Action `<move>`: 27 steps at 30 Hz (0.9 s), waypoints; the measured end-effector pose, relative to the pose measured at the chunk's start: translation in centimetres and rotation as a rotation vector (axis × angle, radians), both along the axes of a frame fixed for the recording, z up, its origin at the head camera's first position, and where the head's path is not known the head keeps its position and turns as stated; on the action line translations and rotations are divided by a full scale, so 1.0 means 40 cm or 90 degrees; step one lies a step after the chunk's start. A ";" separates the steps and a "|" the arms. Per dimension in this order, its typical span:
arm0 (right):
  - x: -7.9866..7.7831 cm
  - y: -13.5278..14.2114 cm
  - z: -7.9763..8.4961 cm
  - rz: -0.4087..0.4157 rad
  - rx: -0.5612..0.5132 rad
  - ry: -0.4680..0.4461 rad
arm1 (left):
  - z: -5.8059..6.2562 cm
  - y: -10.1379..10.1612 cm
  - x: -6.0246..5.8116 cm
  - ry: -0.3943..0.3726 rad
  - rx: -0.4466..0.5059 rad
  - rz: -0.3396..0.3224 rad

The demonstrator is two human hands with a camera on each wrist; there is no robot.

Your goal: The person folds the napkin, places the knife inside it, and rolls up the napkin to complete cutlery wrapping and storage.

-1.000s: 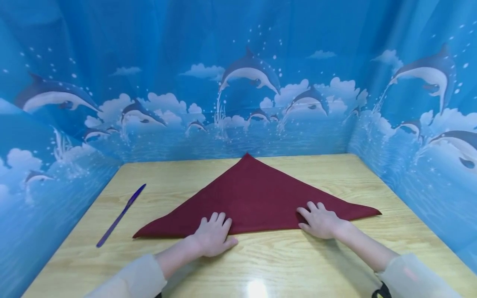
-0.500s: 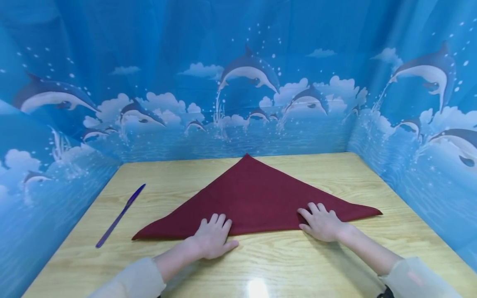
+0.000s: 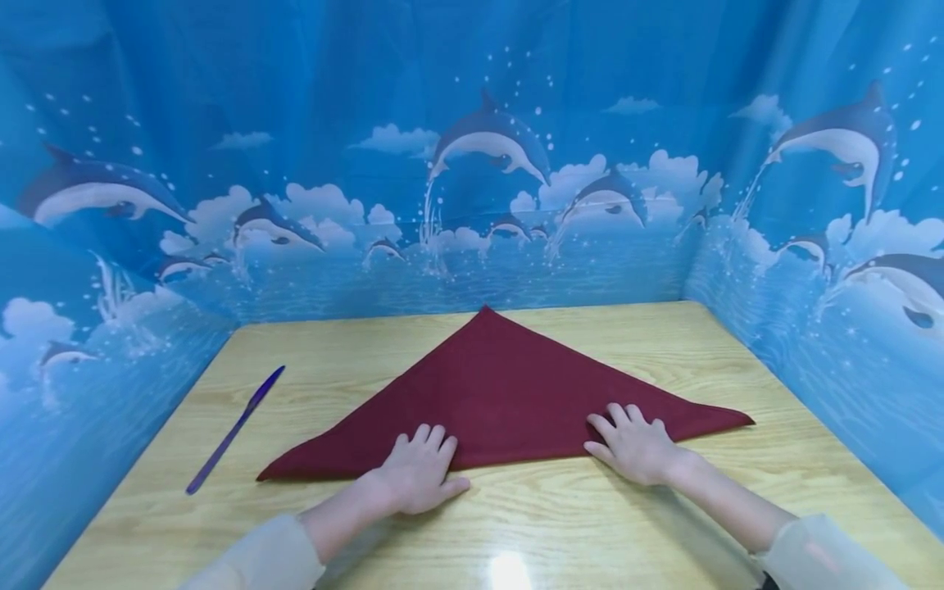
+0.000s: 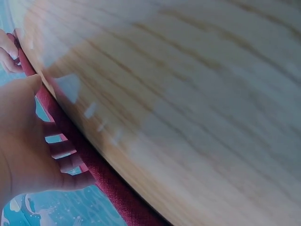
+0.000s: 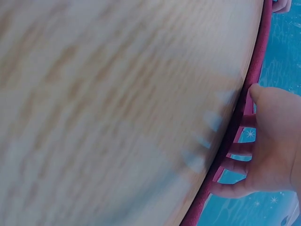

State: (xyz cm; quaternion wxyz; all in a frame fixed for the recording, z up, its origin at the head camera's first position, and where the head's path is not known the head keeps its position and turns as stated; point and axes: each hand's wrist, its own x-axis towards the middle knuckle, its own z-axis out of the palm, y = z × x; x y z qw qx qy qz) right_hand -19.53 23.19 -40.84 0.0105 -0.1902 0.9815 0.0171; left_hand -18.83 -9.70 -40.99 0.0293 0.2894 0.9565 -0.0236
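One maroon cloth (image 3: 509,393), triangular, flat on one worktop (image 3: 546,533). One purple knife (image 3: 234,433) left of the cloth. Two hands: left hand (image 3: 419,471) and right hand (image 3: 633,447) at the cloth's near edge, each grip spread, no pinch seen. Step, I judge: smoothing or steadying. Next calls for even contact along the cloth's edge.

A burgundy cloth napkin (image 3: 509,393) lies folded into a wide triangle on the pale wood-grain surface (image 3: 560,524). Its apex points away from the person, at the surface's far edge; the long base runs along the near side, slightly slanted, its left end nearer the person. Both side corners taper to narrow points. The fabric is plain and mostly smooth, its sloping edges curving slightly inward toward the tips.
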 end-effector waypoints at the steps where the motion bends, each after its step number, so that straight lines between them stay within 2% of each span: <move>1: 0.000 0.000 0.001 0.001 -0.002 0.004 | 0.001 0.000 0.000 0.002 0.003 -0.001; 17: -0.002 0.008 0.006 0.016 -0.018 0.013 | 0.005 -0.016 -0.001 0.025 0.032 -0.030; 22: -0.007 0.016 0.009 0.017 -0.035 0.004 | 0.002 -0.031 -0.005 0.029 0.046 -0.032; 27: -0.015 0.031 0.016 0.013 -0.050 -0.011 | -0.005 -0.050 -0.015 0.053 0.054 -0.041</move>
